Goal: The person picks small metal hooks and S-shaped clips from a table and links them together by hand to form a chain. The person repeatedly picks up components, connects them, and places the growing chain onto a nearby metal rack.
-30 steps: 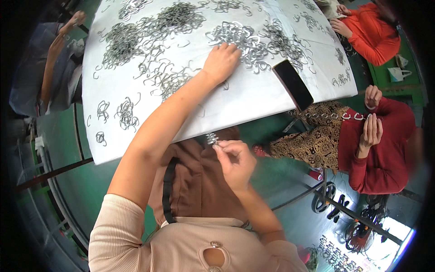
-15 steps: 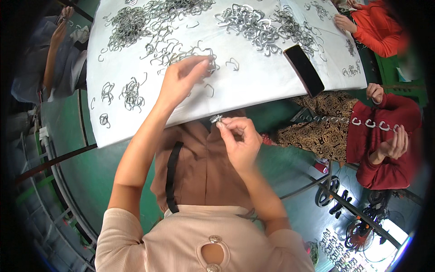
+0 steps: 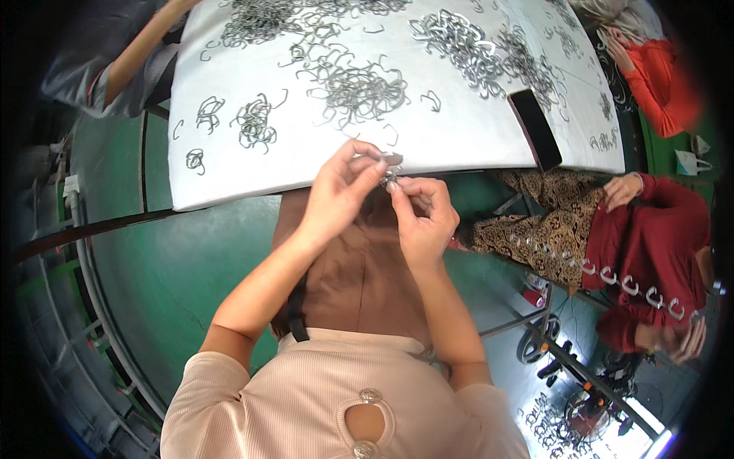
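contact, or very nearly! the left hand (image 3: 342,183), which a second earlier had been far out at the bright pile (image 3: 459,52) and then passed over the grey pile (image 3: 365,90), had swung back to meet the right hand (image 3: 425,220) by the near edge of the white table (image 3: 474,145). from my distant seat i watched that long reach fold into a close, two-handed hold.

and the fingers? on the right, thumb and forefinger were pressed together, pinching small metal pieces (image 3: 389,180), the grip i had seen there in both earlier views. on the left, thumb and fingertips had come together too, up against the same spot; whether they gripped a separate piece or the same little cluster, i could not tell. so the metal sat right between the two hands, above the brown trousers (image 3: 359,264). as i judged it, fetching had given way to fine handling, with everything hanging on those fingertips.

the phone (image 3: 535,131) had stayed on the table, beside the bright pile, no part of the action. and off to the right, more movement: the co-worker in dark red (image 3: 661,218) had swung the string of open links (image 3: 630,284) down into a slant, a blurred hand (image 3: 686,340) just beside its lower end.
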The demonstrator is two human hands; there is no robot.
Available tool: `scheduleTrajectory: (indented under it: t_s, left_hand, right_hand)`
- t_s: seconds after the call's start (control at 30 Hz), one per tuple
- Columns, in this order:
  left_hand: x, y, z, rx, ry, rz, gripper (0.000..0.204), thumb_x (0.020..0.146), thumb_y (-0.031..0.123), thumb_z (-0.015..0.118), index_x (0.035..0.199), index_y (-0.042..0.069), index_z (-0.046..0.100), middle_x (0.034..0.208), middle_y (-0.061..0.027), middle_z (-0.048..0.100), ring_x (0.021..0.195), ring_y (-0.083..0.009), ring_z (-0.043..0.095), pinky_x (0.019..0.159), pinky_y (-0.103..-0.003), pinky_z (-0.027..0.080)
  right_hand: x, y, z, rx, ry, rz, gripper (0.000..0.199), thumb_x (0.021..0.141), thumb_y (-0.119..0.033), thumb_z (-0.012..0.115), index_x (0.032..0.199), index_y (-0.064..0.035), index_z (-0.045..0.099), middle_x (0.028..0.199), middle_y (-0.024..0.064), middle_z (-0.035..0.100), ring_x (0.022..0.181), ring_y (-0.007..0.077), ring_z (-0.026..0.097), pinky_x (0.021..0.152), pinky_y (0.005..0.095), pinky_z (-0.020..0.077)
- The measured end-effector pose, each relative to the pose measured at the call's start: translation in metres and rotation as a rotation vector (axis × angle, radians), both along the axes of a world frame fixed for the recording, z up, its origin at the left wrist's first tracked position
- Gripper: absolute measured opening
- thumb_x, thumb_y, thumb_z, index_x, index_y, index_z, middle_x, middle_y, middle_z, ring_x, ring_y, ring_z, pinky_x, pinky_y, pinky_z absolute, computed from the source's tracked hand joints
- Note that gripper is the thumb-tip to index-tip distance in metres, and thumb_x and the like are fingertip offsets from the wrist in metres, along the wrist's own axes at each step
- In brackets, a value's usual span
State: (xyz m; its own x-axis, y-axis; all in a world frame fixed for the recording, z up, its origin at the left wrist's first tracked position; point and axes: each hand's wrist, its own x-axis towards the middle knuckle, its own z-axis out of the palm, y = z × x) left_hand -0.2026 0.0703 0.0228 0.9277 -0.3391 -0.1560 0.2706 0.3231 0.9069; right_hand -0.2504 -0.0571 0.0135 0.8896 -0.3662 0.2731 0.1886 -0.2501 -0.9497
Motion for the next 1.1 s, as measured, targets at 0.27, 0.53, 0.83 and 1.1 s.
scheduleTrajectory:
  t_s: [0.27,0.53,0.83,1.1]
  left_hand:
    - [-0.009,-0.001,-0.019,0.207,-0.340,0.139,0.009,0.087,0.010,0.064,0.095,0.007,0.060,0.129,-0.0081,0.050,0.135,-0.0280,0.034,0.110,-0.042,0.026]
    - [-0.002,0.010,-0.038,0.193,-0.346,0.122,0.010,0.084,0.010,0.066,0.093,0.007,0.062,0.123,-0.0078,0.054,0.135,-0.0311,0.034,0.109,-0.043,0.028]
    - [0.006,0.019,-0.049,0.184,-0.352,-0.011,0.009,0.084,0.009,0.067,0.091,0.008,0.062,0.119,-0.0067,0.054,0.134,-0.0318,0.037,0.109,-0.044,0.029]
    - [0.008,0.026,-0.051,0.081,-0.297,-0.016,0.009,0.083,0.006,0.067,0.091,0.007,0.063,0.116,-0.0074,0.054,0.133,-0.0311,0.038,0.108,-0.043,0.031]
  right_hand:
    - [-0.002,0.005,-0.005,-0.086,0.045,0.025,0.019,0.077,0.004,0.072,0.089,0.0003,0.058,0.087,0.0091,0.066,0.074,0.0155,0.067,0.065,0.0275,0.0555]
    - [0.066,-0.041,0.019,-0.313,0.126,0.135,0.010,0.090,-0.006,0.061,0.096,0.0009,0.059,0.084,0.0101,0.063,0.072,0.0158,0.063,0.061,0.0275,0.0483]
    - [0.271,0.005,-0.006,-0.747,0.249,0.478,0.014,0.082,-0.014,0.066,0.093,-0.0058,0.068,0.092,0.0115,0.069,0.088,0.0287,0.065,0.078,0.0387,0.0493]
    - [0.305,0.020,0.001,-1.044,0.260,0.516,0.014,0.077,-0.011,0.070,0.091,-0.0082,0.070,0.084,0.0065,0.068,0.078,0.0222,0.064,0.072,0.0344,0.0491]
